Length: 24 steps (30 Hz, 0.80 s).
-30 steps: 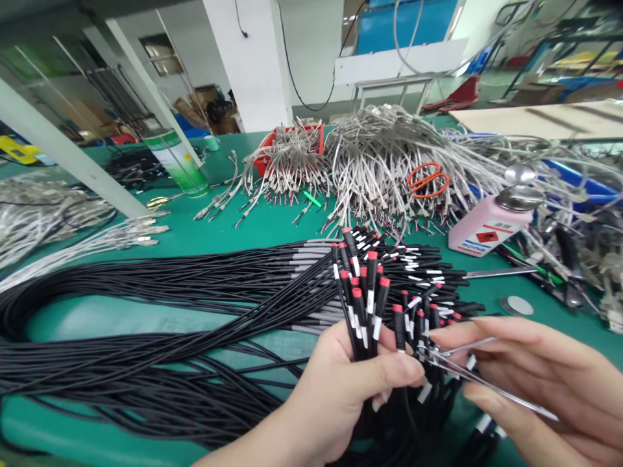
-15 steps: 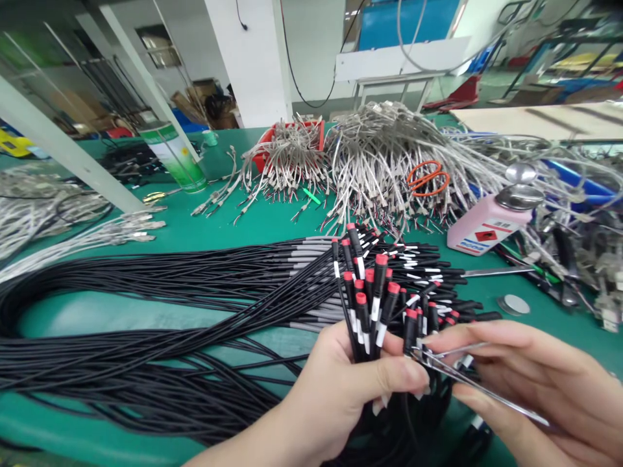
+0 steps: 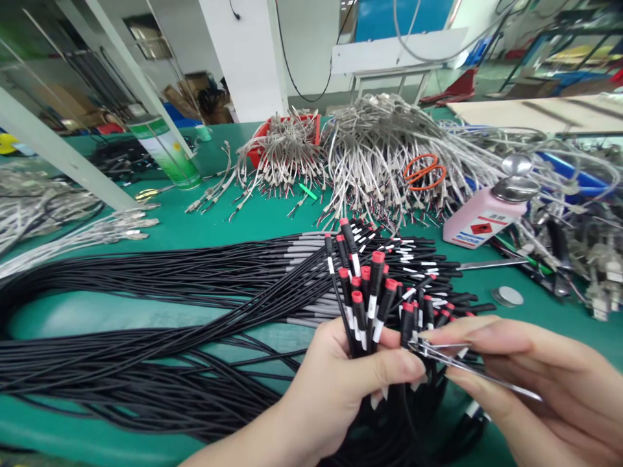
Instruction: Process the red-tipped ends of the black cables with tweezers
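Note:
My left hand (image 3: pixel 341 383) is closed round a bunch of black cable ends with red caps and white labels (image 3: pixel 365 305), holding them upright. My right hand (image 3: pixel 530 383) pinches metal tweezers (image 3: pixel 467 366), whose tips sit at a cable end just right of my left thumb. The rest of the black cable bundle (image 3: pixel 146 311) trails left across the green table (image 3: pixel 219 220). More red-capped ends (image 3: pixel 413 259) lie flat behind my hands.
A heap of grey wire assemblies (image 3: pixel 384 155) fills the back, with orange scissors (image 3: pixel 423 172) on it and a red bin (image 3: pixel 272 139) beside. A pink dispenser bottle (image 3: pixel 481 217), a round metal lid (image 3: pixel 507 296) and a green-white can (image 3: pixel 165 152) stand around.
The view has shifted slightly. The tweezers' tips have moved a little left toward the held cable ends; my left hand keeps the same grip.

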Each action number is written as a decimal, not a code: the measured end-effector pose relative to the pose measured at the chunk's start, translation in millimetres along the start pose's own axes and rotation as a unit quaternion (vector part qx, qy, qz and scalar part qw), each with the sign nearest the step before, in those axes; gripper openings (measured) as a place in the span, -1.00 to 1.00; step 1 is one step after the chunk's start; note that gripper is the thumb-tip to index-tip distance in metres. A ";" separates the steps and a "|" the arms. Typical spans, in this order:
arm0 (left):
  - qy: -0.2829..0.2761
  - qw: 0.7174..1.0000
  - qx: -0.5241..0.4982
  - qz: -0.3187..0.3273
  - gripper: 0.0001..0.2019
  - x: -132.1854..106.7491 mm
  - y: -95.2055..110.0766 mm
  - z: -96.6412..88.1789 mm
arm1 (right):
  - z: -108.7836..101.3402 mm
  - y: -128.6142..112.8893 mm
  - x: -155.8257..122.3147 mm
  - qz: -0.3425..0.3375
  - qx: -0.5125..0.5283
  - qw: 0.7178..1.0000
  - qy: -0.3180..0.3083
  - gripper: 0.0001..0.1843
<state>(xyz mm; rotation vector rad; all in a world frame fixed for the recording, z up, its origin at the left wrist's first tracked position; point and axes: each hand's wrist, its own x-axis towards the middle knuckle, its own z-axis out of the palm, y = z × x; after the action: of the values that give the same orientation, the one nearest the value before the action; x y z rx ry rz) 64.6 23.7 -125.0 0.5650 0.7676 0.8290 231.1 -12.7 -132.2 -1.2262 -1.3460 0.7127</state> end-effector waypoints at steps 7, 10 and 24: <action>0.011 0.999 -0.014 0.033 -0.78 -1.7 -0.9 -2.5 | -1.9 4.4 5.2 0.010 0.015 1.000 0.022 -0.57; 0.017 0.999 -0.005 0.042 -0.75 -1.6 -0.5 -2.1 | -5.4 5.6 9.9 -0.002 -0.007 0.999 0.032 -0.57; 0.015 0.997 -0.009 0.080 -0.94 -1.7 1.2 0.6 | 0.2 -0.6 23.9 -0.024 -0.071 0.983 -0.166 -0.76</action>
<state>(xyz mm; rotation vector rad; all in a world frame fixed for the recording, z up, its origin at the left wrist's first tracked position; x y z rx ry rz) 63.8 22.9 -123.2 0.6050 0.7492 0.9933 234.8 9.5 -123.9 -1.2173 -1.7198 0.8245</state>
